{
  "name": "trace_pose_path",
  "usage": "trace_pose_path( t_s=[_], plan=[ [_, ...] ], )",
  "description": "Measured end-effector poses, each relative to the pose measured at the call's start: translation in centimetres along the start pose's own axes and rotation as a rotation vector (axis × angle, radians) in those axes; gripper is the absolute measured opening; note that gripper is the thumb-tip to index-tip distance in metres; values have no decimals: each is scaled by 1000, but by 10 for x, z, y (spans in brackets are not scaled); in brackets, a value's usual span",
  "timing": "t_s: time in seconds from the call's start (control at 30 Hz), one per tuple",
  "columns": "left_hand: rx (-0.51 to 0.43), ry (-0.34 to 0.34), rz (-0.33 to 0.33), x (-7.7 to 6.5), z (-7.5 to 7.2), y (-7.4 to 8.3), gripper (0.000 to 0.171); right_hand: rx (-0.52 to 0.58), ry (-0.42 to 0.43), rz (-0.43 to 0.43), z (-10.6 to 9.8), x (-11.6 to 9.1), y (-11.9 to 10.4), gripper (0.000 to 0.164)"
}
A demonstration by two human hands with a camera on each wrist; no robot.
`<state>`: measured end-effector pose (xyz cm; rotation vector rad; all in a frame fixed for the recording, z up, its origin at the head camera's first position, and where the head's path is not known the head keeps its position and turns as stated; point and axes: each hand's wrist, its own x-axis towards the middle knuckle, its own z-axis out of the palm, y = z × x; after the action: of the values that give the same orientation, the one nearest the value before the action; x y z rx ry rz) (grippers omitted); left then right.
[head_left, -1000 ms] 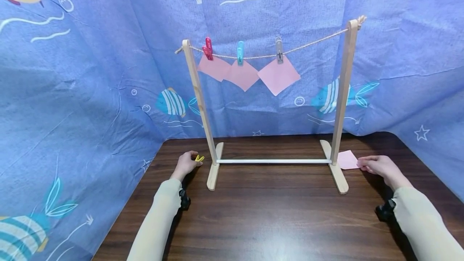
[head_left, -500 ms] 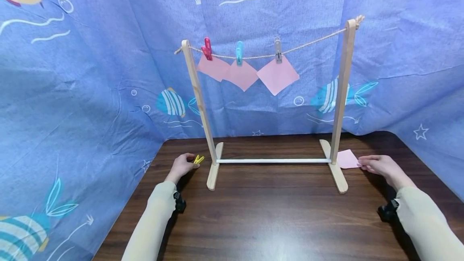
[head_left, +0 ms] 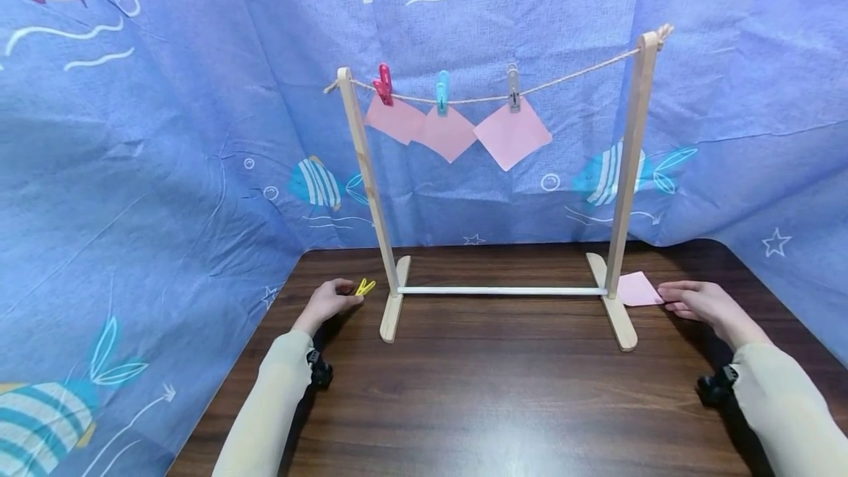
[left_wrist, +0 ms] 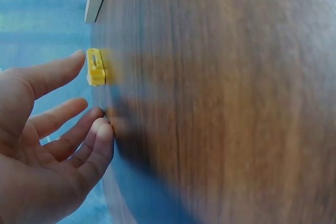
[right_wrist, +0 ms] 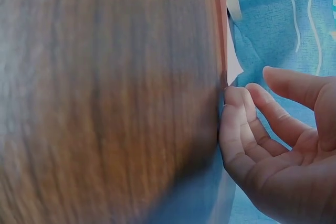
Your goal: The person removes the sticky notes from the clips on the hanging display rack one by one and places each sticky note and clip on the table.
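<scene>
On the left of the table, a yellow clothespin (head_left: 365,287) lies by the foot of a wooden stand (head_left: 392,308). My left hand (head_left: 331,300) is beside it, and the left wrist view shows the thumb and fingers (left_wrist: 100,135) spread apart with the clothespin (left_wrist: 95,67) just beyond them. To the right, a pink square of paper (head_left: 639,289) lies against the stand's other foot. My right hand (head_left: 705,306) has its fingertips at the paper's near corner. In the right wrist view the thumb (right_wrist: 294,82) stands away from the paper (right_wrist: 231,56), whose corner lifts a little.
A sagging string (head_left: 563,81) spans the stand's two posts. Red (head_left: 383,85), blue (head_left: 442,92) and grey clothespins (head_left: 513,88) hold pink paper squares (head_left: 513,135) on it. A white rod (head_left: 503,291) joins the feet. Blue fish-print cloth (head_left: 199,131) hangs behind the dark wooden table (head_left: 464,389).
My left hand has drawn back slightly to the left, letting go of the yellow clothespin, which now shows more fully. My right hand has shifted a little right, off the pink paper.
</scene>
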<state>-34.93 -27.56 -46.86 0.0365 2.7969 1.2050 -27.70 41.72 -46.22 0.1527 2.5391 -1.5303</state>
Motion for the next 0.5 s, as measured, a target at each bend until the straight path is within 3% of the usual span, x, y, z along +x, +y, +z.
trace_pose_path(
  t_s=[0.5],
  plan=[
    [18, 44, 17, -3, -14, -1, 54, 85, 90, -121, -7, -6, -8, 41]
  ],
)
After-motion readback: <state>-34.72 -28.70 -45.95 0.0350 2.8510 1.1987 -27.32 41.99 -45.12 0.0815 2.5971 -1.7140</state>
